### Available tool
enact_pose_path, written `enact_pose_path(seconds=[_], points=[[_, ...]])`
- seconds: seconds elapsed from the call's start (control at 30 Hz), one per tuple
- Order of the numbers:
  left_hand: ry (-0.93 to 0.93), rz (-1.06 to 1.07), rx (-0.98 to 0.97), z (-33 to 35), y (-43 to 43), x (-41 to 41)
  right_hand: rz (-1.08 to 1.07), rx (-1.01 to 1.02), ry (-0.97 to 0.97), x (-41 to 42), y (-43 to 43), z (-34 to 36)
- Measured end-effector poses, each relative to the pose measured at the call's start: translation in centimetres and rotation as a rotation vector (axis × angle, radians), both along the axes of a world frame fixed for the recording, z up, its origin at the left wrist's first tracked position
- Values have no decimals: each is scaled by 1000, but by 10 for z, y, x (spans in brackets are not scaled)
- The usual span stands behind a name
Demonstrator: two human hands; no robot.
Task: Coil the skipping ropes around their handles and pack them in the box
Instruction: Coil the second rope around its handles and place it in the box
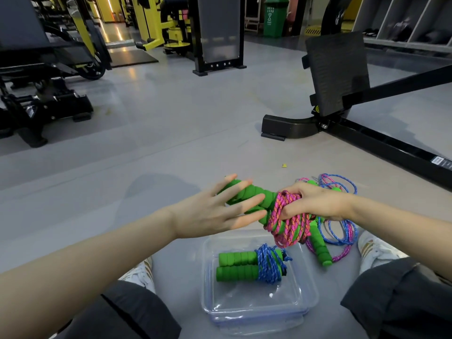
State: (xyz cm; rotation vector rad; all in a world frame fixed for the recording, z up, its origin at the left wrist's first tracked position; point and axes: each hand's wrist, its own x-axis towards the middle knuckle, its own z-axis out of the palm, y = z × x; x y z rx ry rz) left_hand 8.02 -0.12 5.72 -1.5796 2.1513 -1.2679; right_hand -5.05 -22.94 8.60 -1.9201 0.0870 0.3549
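Box: a clear plastic tub, rectangular with rounded corners, stands on the grey floor between the seated person's legs.
In the box: one blue rope bundle lies at the far end. Its speckled braided cord is wound round two ribbed green foam handles lying side by side.
Near end of box: bare glossy plastic.
Pink rope: braided pink-and-orange cord, looped thickly round a second pair of green handles. It is held in the air above the box's far right corner.
Right hand: clenched round the pink coil, fingers curled into the loops.
Left hand: released, fingers straight and spread across the free ends of the held handles. Whether they press on the foam I cannot tell.
Loose ropes: blue and pink cords in an uncoiled tangle on the floor just beside the box's right edge. A green foam handle lies among them.
Shoes: a white trainer sits at either side of the box, left and right.
Behind: a black gym machine with a ribbed footplate.
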Motion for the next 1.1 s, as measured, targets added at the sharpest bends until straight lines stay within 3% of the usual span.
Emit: enact_pose_path(seconds=[0.3,0.43,0.57,0.8,1.1], points=[[29,-53,-46,10,-11,3,-25,286,182,-2,-4,4],[59,-46,-56,9,-9,0,-324,565,202,-10,7,0],[56,3,-68,5,-10,-6,-519,674,218,-17,10,-3],[250,239,-129,21,-13,-16,-519,945,59,-19,23,9],[413,405,-231,26,-19,-17,-757,1163,-32,-6,57,7]])
